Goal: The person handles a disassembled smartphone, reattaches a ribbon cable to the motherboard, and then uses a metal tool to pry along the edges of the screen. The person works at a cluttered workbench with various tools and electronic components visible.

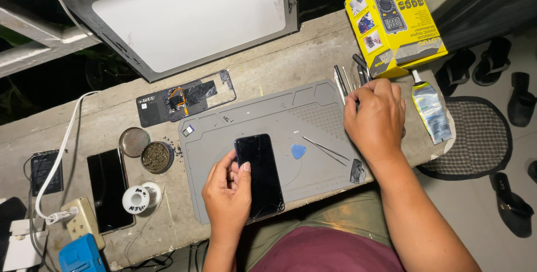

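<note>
My left hand (228, 188) grips a black smartphone (260, 174) by its left edge, screen up, over the grey work mat (313, 115). My right hand (376, 118) reaches over the mat's right side, its fingers closed around the row of thin metal tools (349, 76); what it grips is hidden. A blue pick (298, 151) and a pair of tweezers (325, 150) lie on the mat between my hands.
A yellow multimeter box (394, 23) and a glue tube (430, 109) lie right of the mat. A phone frame (184, 98), a round tin (157, 156), a solder spool (137, 198), another phone (108, 188), a power strip (83, 221) and a large panel (190, 14) lie left and behind.
</note>
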